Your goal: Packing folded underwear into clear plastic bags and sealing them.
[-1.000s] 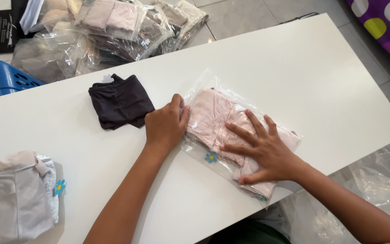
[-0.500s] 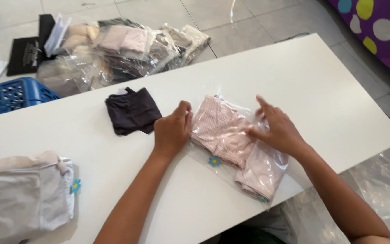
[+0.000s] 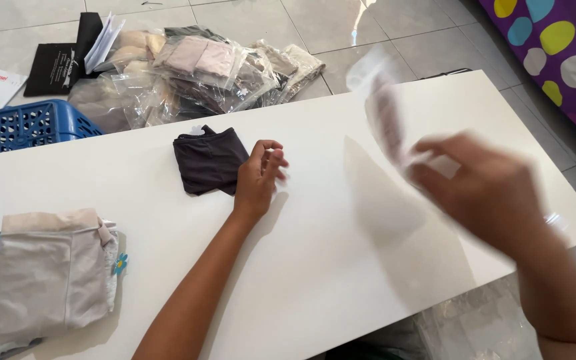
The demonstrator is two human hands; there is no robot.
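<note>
Head view: clear bagged garment (image 3: 387, 113) is up in the air at 1 o'clock, blurred, pinched in the right hand (image 3: 491, 193). Best keep that grip firm on the bag edge; film looks slippery. Left hand (image 3: 259, 175), fingers loosely curled and holding nothing, touches the dark folded garment (image 3: 209, 160) on the tabletop (image 3: 341, 267).

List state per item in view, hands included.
Bagged garment: lifted off table, motion-blurred, in right hand.
Left hand: loosely curled, empty, resting beside dark folded garment.
Dark folded garment: unbagged, flat on white table.
Pale garment stack: folded, at table's left end.
Bagged garments pile: on floor.
</note>
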